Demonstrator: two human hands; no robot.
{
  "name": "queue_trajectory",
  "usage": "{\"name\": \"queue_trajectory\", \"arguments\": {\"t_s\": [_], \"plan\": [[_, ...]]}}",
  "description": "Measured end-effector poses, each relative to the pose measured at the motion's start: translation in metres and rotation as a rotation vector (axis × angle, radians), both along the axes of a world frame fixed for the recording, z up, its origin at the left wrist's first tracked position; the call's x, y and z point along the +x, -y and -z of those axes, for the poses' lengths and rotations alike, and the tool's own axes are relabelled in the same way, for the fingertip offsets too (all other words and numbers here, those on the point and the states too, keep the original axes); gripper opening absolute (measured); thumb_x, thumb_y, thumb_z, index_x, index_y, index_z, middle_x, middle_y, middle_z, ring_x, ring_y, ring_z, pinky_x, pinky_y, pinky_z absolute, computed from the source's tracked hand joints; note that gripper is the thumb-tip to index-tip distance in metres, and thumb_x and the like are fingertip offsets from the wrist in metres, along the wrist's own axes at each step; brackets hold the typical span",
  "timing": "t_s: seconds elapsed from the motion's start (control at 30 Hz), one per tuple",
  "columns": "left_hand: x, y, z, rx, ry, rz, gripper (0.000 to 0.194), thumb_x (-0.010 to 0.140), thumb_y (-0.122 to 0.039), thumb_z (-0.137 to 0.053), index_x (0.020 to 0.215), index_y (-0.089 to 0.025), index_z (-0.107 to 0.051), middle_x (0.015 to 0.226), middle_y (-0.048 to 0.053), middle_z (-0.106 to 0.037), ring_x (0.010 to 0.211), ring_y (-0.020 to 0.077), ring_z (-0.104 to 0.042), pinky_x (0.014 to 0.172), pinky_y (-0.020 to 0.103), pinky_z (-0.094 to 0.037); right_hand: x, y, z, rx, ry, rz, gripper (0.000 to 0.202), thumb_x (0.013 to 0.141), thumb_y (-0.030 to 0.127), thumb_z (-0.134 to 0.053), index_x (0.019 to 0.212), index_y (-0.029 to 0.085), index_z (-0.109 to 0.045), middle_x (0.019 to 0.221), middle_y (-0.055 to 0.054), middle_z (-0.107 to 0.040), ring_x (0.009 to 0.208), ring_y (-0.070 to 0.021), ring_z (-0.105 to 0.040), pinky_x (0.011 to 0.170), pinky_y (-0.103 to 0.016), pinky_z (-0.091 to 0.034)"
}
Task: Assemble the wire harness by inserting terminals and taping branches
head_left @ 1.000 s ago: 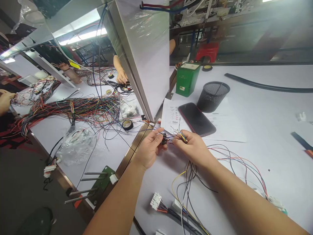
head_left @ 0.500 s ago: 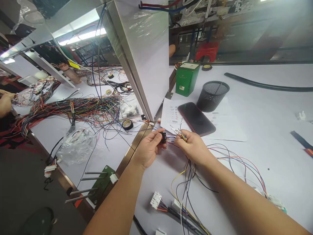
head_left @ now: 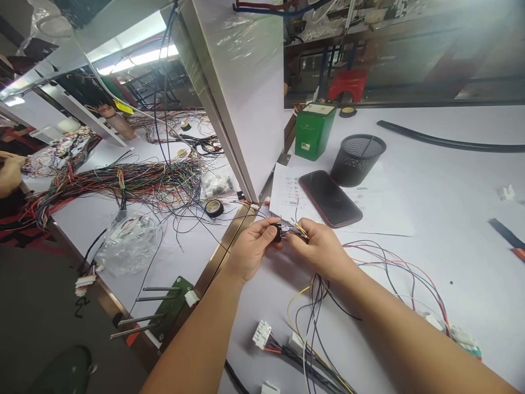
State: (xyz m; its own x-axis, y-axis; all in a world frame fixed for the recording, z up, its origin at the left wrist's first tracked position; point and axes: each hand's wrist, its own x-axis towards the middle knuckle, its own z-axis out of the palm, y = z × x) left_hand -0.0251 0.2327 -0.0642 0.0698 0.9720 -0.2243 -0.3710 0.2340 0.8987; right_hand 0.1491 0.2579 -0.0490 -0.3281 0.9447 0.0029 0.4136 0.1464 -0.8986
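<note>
My left hand (head_left: 253,247) pinches a small black connector (head_left: 278,232) between thumb and fingers, over the white table. Close on its right, my right hand (head_left: 318,242) is closed on a bunch of thin wires (head_left: 301,229), whose ends stick out past the fingertips toward the connector. Yellow, white and dark wires (head_left: 315,306) hang from below my right hand onto the table. Which wire ends sit inside the connector is too small to tell.
A black phone (head_left: 330,198) lies on printed paper (head_left: 385,213), near a mesh cup (head_left: 357,160) and a green box (head_left: 314,131). White connectors (head_left: 261,335) lie in front. A metal-edged panel (head_left: 246,98) rises behind. Wire bundles (head_left: 135,183) and a person's hand (head_left: 11,174) are left.
My right hand has moved left, bringing the wire ends closer to the black connector. My left hand has shifted slightly to the right with the connector.
</note>
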Motion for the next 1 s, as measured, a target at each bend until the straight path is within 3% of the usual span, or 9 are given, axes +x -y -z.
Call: {"name": "queue_trajectory", "arguments": {"t_s": [0.43,0.73,1.0], "plan": [[0.0021,-0.0017,0.0021,-0.025,0.036,-0.038,0.029,0.078,-0.032,-0.073,0.102,-0.018,-0.068,0.089,0.003,-0.067,0.072,0.0114,-0.061,0.067,0.025,-0.051,-0.0021,0.0023,-0.0005,-0.064,-0.038,-0.065,0.018,0.083,0.036,-0.052,0.075,0.021,-0.056,0.064,0.004,-0.058,0.056,-0.0116,-0.048,0.053,-0.023,-0.035],[0.0019,-0.0025,0.0004,-0.014,0.022,-0.008,0.026,0.079,-0.032,-0.072,0.1,-0.017,-0.067,0.09,0.003,-0.066,0.075,0.0119,-0.06,0.067,0.024,-0.049,-0.0053,0.0019,0.0013,0.011,0.11,-0.064,0.013,0.084,0.033,-0.051,0.082,0.022,-0.058,0.067,0.003,-0.061,0.059,-0.0139,-0.05,0.057,-0.025,-0.035],[0.0064,-0.0013,0.0015,-0.009,-0.066,-0.133,0.024,0.081,-0.033,-0.069,0.1,-0.02,-0.065,0.082,-0.001,-0.061,0.063,0.0063,-0.054,0.058,0.018,-0.043,-0.0021,0.0004,0.0038,0.058,0.014,-0.13,0.021,0.093,0.037,-0.043,0.092,0.022,-0.058,0.086,-0.001,-0.067,0.075,-0.0161,-0.058,0.067,-0.026,-0.041]]}}
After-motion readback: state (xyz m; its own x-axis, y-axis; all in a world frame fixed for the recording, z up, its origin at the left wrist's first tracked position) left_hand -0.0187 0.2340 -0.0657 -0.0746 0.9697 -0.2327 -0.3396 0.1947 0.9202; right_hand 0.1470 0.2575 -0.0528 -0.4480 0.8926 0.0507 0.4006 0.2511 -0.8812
